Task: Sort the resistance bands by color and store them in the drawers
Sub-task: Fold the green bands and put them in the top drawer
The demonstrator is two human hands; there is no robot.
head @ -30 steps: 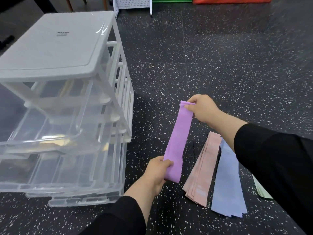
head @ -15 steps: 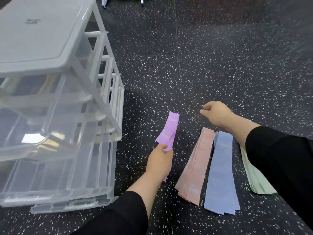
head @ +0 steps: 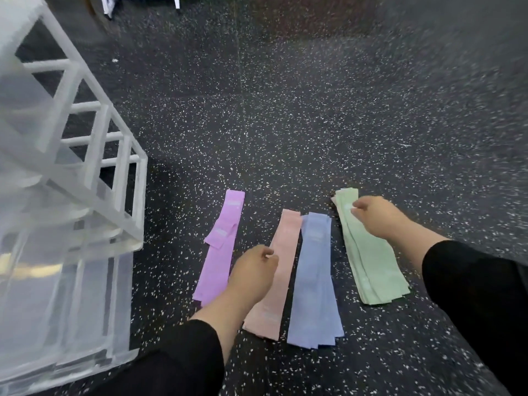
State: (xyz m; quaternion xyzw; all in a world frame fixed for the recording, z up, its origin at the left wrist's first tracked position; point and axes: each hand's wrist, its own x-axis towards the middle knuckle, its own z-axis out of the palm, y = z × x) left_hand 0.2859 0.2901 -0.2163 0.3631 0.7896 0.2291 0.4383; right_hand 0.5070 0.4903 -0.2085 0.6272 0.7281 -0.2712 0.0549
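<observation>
Four colour groups of resistance bands lie side by side on the dark speckled floor. The purple band lies flat at the left with a short folded piece on top of it. To its right are a pink stack, a blue stack and a green stack. My left hand hovers between the purple and pink bands, fingers loosely curled, holding nothing. My right hand is on the far end of the green stack, its curled fingertips pinching the top bands.
A clear plastic drawer unit with a white frame stands at the left, close to the purple band, with its drawers pulled out toward me. A white rack's feet show at the top edge. Both sleeves are black.
My left hand has laid the purple band on the floor and let it go. My right hand has moved right, onto the green stack. The view has tilted down and right.
</observation>
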